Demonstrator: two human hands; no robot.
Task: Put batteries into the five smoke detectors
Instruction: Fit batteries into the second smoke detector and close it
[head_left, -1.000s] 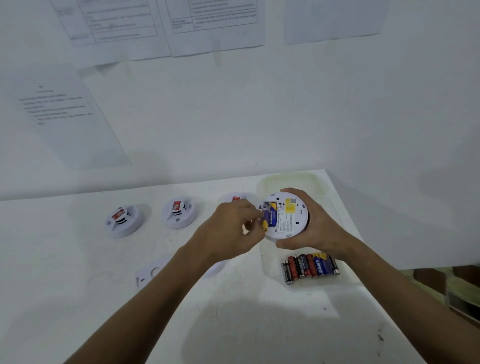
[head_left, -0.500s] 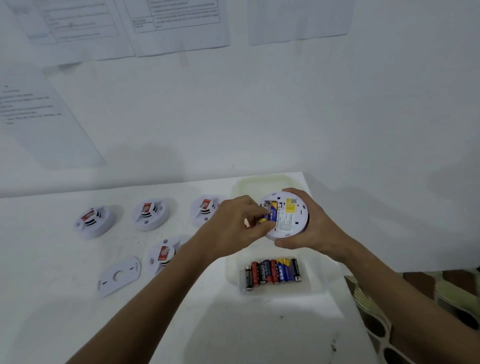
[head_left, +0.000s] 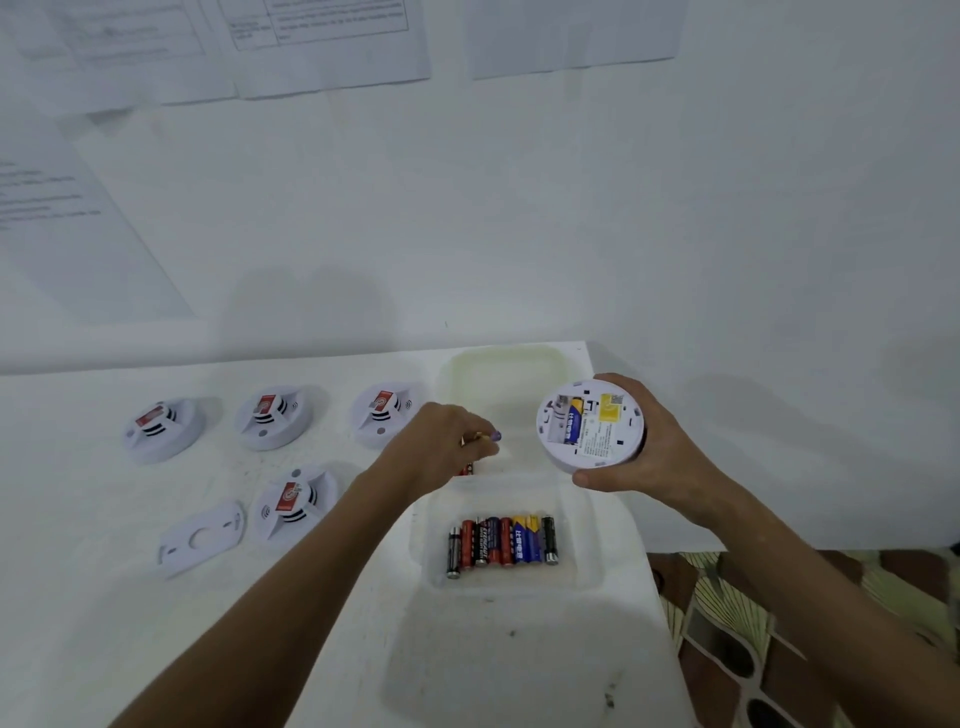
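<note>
Right of centre, the smoke detector (head_left: 591, 425), back up with one blue battery (head_left: 573, 427) seated, sits gripped in the right hand (head_left: 631, 452). Left of it, the left hand (head_left: 441, 447) pinches a red battery (head_left: 466, 469) above the tray (head_left: 587, 540) of batteries.

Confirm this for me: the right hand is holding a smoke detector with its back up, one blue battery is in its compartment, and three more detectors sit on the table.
Not quite: the head view shows four more detectors on the table, not three: one, a second, a third and a fourth. The rest holds: the right hand holds a smoke detector back up, with one blue battery in its compartment.
</note>
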